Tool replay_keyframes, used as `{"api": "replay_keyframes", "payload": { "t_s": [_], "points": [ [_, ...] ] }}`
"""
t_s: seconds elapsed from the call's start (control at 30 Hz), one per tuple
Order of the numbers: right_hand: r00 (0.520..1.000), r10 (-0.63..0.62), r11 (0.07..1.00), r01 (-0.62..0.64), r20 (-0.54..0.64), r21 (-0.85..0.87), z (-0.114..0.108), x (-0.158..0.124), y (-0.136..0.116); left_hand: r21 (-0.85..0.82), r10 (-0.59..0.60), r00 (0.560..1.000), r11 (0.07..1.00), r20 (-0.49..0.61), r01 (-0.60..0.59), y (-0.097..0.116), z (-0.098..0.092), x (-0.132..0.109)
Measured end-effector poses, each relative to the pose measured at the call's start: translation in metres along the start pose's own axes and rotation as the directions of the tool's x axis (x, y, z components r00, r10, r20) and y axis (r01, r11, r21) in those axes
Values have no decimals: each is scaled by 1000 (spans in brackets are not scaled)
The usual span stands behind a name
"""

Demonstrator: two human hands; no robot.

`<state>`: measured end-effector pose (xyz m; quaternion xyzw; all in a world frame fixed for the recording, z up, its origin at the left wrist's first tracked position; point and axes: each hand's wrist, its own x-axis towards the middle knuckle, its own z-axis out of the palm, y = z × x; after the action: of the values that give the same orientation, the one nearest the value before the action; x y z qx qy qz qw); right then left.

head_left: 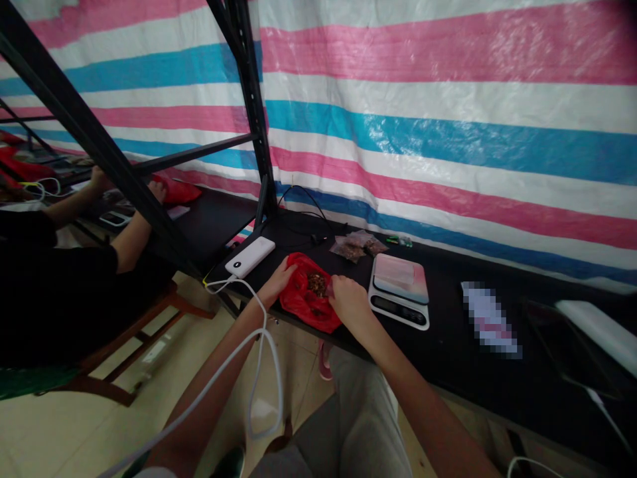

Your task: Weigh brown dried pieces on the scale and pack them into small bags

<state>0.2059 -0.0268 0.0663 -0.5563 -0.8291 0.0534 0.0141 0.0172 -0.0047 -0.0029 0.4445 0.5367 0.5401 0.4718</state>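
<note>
We see a red plastic bag (304, 302), thin and crumpled, lying at the near edge of the black surface (468, 358), its mouth spread to show a heap of small brown bits (316, 283) inside. Our left hand (277, 279) grips the bag's left rim with fingers curled over the soft film; our right hand (350, 300) pinches the right rim near the brown heap, knuckles up. Both hands are closed on the bag.

Just right of the bag stands a kitchen scale (399, 290), a rounded rectangle of smooth plastic with a pale glossy top plate and a dark display strip in front. Behind the bag lie two small clear pouches (356, 247) holding brown contents, wrinkled and shiny. To the left sits a white power bank (249, 256), a smooth slab, with a white cable (259, 372) looping down over our forearm. A black cable (303, 199) arcs by the black metal upright (253, 113).

Behind hangs a woven plastic tarp (448, 119), striped pink, white and blue, creased and shiny. At far left another person's hand (157, 191) rests beside a second red bag (178, 191).
</note>
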Motion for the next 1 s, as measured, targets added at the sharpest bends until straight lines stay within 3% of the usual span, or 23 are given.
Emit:
{"api": "replay_keyframes", "payload": {
  "t_s": [0.2,0.47,0.63,0.8,1.0],
  "points": [
    [1000,-20,999,20,9,-46,-2,0,-8,-224,-105,995,969,-5,101,5,7,-9],
    [999,-29,999,30,-38,24,14,3,-4,-327,-151,988,935,-10,140,22,20,-18],
    [999,1,988,5,-36,156,23,3,5,-354,-151,988,922,44,157,32,28,-18],
    [999,36,951,-22,-38,307,31,7,10,-332,-185,983,927,5,176,32,29,-11],
    [996,59,786,-1,-74,618,51,14,17,-320,-155,988,935,8,150,28,35,-8]
  ]
}}
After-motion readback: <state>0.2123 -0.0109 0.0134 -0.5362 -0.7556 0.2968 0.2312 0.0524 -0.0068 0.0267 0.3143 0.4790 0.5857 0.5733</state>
